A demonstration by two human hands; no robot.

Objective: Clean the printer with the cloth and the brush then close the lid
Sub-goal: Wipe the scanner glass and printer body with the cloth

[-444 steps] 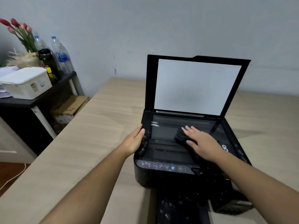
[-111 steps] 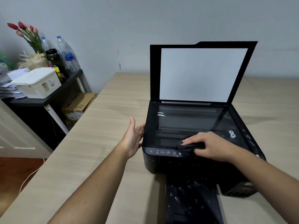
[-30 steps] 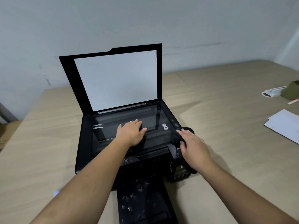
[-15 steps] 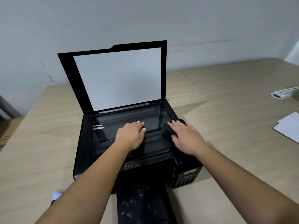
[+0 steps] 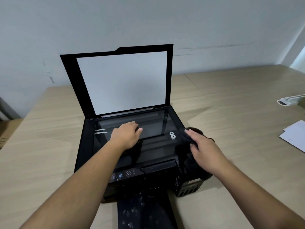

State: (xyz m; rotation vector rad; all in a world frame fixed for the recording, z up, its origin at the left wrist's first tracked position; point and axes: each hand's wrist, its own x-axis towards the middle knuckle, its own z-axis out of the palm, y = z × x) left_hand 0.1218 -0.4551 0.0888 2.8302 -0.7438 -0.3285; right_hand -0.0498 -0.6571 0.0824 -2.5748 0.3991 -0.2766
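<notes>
A pale wood-grain desk (image 5: pixel 231 100) fills the frame below a plain grey-white wall (image 5: pixel 148 22), which has a few scuffs at the left and a faint line at the right. The black printer (image 5: pixel 85 146) sits at the centre of the frame, its lid (image 5: pixel 122 80) standing open with the white underside facing out. The left hand (image 5: pixel 126 136) lies palm down on the scanner glass (image 5: pixel 153 128), fingers loosely spread and holding nothing. The right hand (image 5: pixel 204 151) presses the black cloth (image 5: pixel 186 156) onto the printer's right edge with fingers stretched out. The paper tray (image 5: pixel 145 212) juts toward the bottom edge. White papers (image 5: pixel 295 136) and a white object (image 5: pixel 290 100) lie at the right edge, and a cardboard box (image 5: pixel 6 129) shows at the left.
</notes>
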